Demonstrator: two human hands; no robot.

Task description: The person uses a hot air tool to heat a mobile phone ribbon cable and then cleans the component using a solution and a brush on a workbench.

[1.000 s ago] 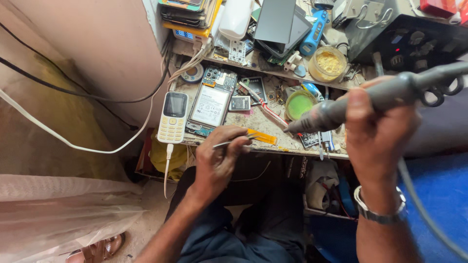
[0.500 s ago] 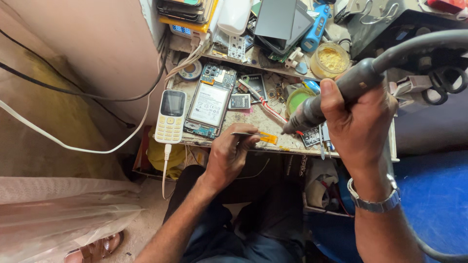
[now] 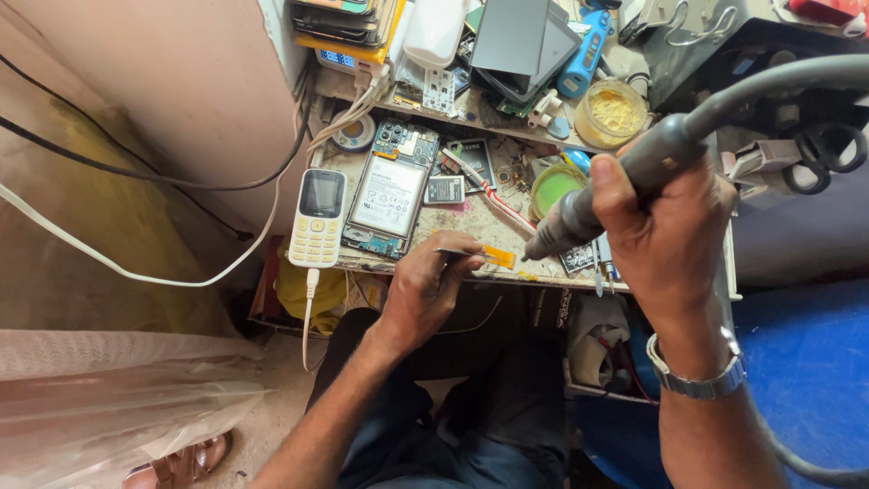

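My right hand [image 3: 665,240] grips a grey hot-air tool handle [image 3: 625,177], its nozzle angled down toward the workbench [image 3: 453,226] near a small orange part [image 3: 499,258]. My left hand [image 3: 425,285] holds thin metal tweezers [image 3: 462,253] whose tips reach that orange part at the bench's front edge. An opened phone with its battery showing [image 3: 389,195] lies just left of my left hand, and a white keypad phone [image 3: 318,217] on a cable lies beside it.
A green tin [image 3: 554,186], a yellow paste jar [image 3: 615,110], a blue tool [image 3: 581,56], stacked phones [image 3: 348,20] and scissors [image 3: 819,154] crowd the bench's back and right. Cables [image 3: 163,181] run along the wall at left. My legs are under the bench.
My right hand has brought the hot-air tool lower and nearer, its nozzle now close to the orange part. My left hand has stayed in place with the tweezers.
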